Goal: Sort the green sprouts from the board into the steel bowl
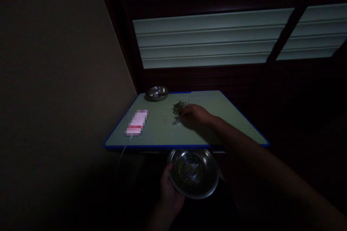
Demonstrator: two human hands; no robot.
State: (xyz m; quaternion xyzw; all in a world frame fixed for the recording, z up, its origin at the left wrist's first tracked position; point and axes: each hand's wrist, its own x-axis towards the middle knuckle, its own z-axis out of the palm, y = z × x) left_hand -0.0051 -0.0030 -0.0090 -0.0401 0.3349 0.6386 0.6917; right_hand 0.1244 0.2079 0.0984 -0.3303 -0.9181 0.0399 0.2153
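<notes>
My left hand (171, 191) grips a shiny metal bowl (213, 177) by its left side, tilted just below the table's front edge. Small greenish bits (188, 173) lie in the bottom of that bowl. Over the table, my right hand (196, 114) has its fingers curled down and drawn together at the edge of a pile of small dark green bits (179, 107). What those fingers hold, if anything, is too dark and small to tell. Just left of the fingertips lies a scatter of tiny pale grains (168, 121), with a small light streak beside it.
The pale green table (157, 139) has a blue rim. A second metal bowl (157, 94) stands at its back left corner. A phone with a lit, blurred screen (137, 122) lies at the left, its white cable (123, 151) hanging over the front edge. A wall (67, 61) rises at left.
</notes>
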